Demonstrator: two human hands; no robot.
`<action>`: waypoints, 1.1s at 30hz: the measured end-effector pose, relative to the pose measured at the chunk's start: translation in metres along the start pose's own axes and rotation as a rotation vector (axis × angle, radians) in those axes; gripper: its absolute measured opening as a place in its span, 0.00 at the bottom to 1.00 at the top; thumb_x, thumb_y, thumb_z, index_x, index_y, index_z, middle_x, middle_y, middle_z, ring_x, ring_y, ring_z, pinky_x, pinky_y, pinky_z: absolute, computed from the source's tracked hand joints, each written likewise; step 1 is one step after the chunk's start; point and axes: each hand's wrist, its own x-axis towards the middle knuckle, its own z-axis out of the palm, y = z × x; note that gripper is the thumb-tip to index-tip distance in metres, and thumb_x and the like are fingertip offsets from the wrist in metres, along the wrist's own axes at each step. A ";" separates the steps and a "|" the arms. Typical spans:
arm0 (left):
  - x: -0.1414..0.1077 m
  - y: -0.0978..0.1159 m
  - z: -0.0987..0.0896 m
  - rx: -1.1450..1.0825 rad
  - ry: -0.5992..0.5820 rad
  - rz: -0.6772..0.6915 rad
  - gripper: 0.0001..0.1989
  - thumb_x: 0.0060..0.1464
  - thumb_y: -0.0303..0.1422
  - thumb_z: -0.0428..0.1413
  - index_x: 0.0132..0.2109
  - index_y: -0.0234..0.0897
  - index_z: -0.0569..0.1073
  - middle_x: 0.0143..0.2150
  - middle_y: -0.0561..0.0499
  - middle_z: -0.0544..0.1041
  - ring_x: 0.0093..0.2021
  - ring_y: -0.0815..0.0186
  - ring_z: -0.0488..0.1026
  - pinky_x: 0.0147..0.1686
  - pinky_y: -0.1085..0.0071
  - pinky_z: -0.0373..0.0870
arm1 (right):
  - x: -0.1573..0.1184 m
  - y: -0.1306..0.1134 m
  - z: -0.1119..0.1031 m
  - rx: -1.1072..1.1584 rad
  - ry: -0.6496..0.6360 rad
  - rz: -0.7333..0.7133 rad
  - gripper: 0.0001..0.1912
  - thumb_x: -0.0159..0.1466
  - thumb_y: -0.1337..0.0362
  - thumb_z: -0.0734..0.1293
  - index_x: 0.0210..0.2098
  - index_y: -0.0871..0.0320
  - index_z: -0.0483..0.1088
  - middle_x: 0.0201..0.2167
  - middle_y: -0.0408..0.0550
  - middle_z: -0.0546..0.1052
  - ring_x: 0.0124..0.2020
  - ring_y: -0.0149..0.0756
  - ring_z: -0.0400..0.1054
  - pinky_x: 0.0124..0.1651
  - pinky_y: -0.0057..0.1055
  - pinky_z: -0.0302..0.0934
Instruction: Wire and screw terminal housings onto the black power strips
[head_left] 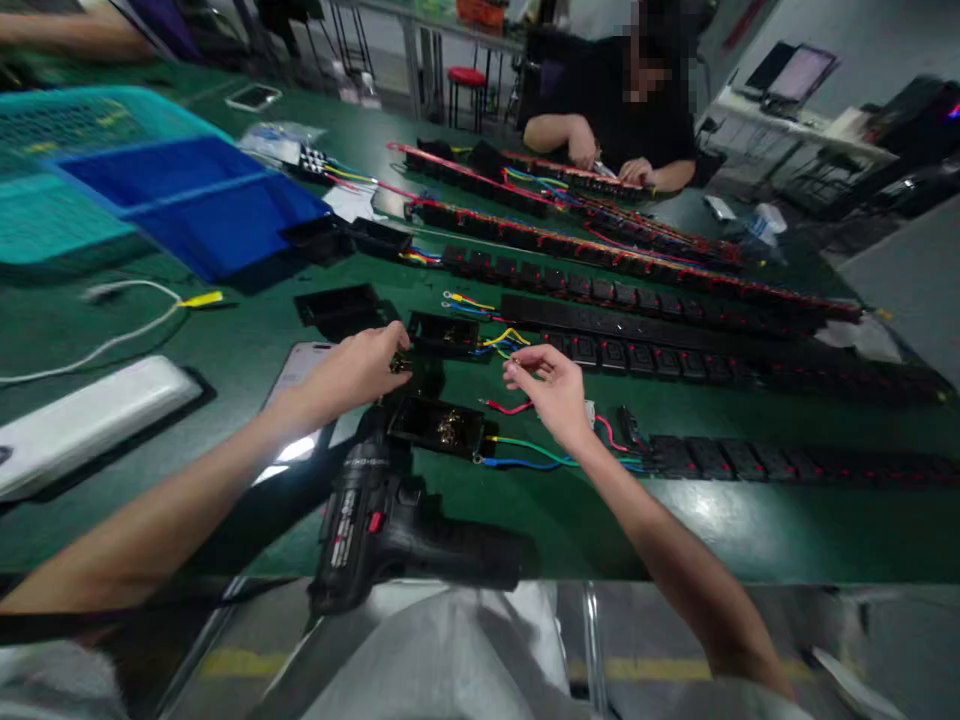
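The left hand [352,368] has its fingers pinched on a small dark part [400,364] above a black plastic housing [442,333]. The right hand's fingertips [512,368] meet, any grip unclear. Nearby, a second housing [435,425] holds brass fittings, beside a black cordless drill [382,530] with a red button, on a green workbench [750,530].

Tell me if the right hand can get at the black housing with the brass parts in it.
Likely yes. The right hand hovers just beside the black housing, with only a loose red wire lying between them, and the left hand is beyond it, leaving its top open.
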 end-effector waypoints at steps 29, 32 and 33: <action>0.001 0.003 0.004 0.067 0.181 0.182 0.13 0.58 0.29 0.46 0.43 0.39 0.75 0.44 0.47 0.78 0.45 0.56 0.75 0.44 0.64 0.69 | -0.012 -0.011 0.008 -0.204 -0.139 0.012 0.10 0.58 0.59 0.71 0.37 0.57 0.73 0.33 0.45 0.78 0.36 0.35 0.73 0.35 0.30 0.66; -0.002 0.003 -0.001 -0.023 0.289 0.178 0.11 0.58 0.32 0.49 0.42 0.40 0.75 0.42 0.47 0.79 0.46 0.54 0.74 0.47 0.61 0.69 | -0.015 -0.014 0.004 -0.129 -0.127 0.049 0.11 0.58 0.59 0.72 0.37 0.57 0.73 0.34 0.46 0.78 0.36 0.35 0.73 0.37 0.31 0.68; -0.003 0.005 -0.004 -0.089 0.327 0.169 0.10 0.58 0.33 0.50 0.42 0.40 0.75 0.40 0.48 0.79 0.45 0.55 0.74 0.47 0.61 0.69 | -0.016 -0.014 0.003 -0.101 -0.120 0.061 0.11 0.57 0.59 0.72 0.36 0.57 0.73 0.33 0.46 0.77 0.36 0.35 0.73 0.37 0.32 0.69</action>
